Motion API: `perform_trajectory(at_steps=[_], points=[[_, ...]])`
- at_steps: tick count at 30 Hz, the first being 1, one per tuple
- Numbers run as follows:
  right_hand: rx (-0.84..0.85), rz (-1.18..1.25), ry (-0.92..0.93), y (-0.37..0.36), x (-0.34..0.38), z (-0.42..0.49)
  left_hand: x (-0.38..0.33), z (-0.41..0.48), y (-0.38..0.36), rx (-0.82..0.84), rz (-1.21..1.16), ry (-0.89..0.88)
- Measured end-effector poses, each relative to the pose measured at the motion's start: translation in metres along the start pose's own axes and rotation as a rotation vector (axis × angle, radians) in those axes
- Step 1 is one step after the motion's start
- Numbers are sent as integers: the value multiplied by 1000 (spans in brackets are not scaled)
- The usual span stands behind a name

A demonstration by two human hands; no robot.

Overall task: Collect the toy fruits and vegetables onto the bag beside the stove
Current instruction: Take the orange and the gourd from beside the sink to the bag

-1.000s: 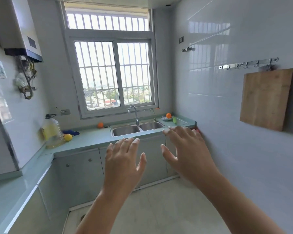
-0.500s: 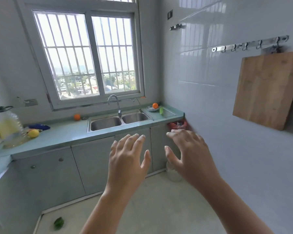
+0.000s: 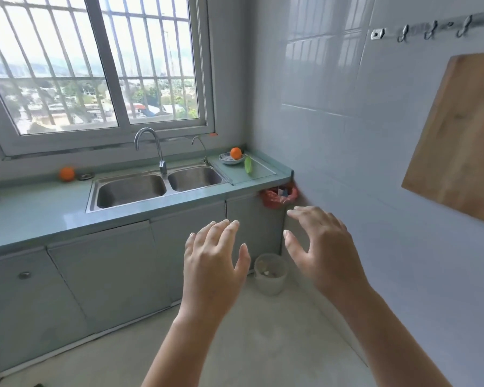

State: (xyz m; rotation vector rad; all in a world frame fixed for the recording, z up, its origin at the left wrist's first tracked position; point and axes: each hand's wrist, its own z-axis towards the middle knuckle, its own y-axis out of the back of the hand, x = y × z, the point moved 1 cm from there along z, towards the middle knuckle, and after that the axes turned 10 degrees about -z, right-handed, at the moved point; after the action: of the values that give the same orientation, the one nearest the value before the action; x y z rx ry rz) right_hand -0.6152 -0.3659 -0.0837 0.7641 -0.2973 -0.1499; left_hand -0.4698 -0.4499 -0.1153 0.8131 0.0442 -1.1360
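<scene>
**Figure: Both hands raised and empty before the sink counter**

I see both hands held in mid-air in front of the grey cabinet doors (image 3: 101, 275), with their backs toward the camera. The left hand (image 3: 213, 263) has its fingers nearly straight and slightly spread, thumb out to the side, and it holds nothing. The right hand (image 3: 324, 255) has its fingers loosely bent and spread, thumb apart, and it too holds nothing. The hands are near each other but do not touch.

The toy pieces lie on the pale green countertop (image 3: 39, 216). One round orange toy fruit (image 3: 235, 153) sits in a small shallow white dish (image 3: 227, 160) at the counter's right end, near the tiled corner. A green leaf-shaped toy vegetable (image 3: 248, 164) lies just beside the dish, to its right. A second round orange toy fruit (image 3: 67, 173) rests left of the double stainless-steel sink (image 3: 157, 188), beside a small round metal strainer (image 3: 85, 175).

A red plastic bag (image 3: 278, 196) hangs under the counter's right end, and a white bucket (image 3: 270, 273) stands on the floor below it. A wooden cutting board (image 3: 464, 135) hangs on the right wall.
</scene>
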Motion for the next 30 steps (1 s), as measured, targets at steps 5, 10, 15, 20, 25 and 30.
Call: perform_trajectory(at_steps=[5,10,15,20,25,30], points=[[15,-1,11,-66,-10,53,54,55,-41,-13,-12,24],[55,44,-25,-123,-25,88,88,78,-81,53,-31,41],[132,114,5,-191,-31,128,126,103,-118,76,-8,36],[154,146,8,-252,-67,189,164,163,-178,91,59,67],[157,128,-26,-296,-129,262,176,241,-249,127,-2,35],[146,107,-46,-341,-174,325,201,297,-304,69,-34,29]])
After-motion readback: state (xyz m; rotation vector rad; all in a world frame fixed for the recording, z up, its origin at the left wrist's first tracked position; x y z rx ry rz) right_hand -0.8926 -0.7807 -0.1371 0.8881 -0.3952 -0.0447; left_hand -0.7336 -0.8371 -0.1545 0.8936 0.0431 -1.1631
